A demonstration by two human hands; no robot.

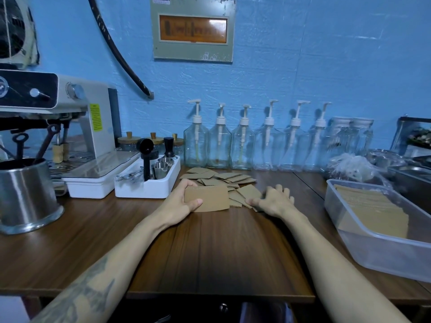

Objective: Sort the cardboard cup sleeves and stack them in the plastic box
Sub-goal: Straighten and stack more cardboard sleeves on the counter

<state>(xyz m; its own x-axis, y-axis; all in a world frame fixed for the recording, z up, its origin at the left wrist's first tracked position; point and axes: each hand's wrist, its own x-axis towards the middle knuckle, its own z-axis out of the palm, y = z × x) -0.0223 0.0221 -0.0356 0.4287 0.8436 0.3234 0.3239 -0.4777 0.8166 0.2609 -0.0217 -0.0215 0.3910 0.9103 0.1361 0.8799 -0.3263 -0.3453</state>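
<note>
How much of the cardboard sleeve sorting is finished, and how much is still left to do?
Partly done. The plastic box on the right already holds a row of stacked sleeves. The left hand grips a small squared-up bundle of sleeves on the table, and the right hand rests on the loose pile. That scattered pile still needs sorting and boxing.

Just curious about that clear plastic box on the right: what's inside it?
The plastic box holds flat cardboard cup sleeves stacked in a row, leaning on one another. Its near end looks empty. The frosted wall and the stack itself hide the bottom, so anything underneath cannot be seen.
</note>
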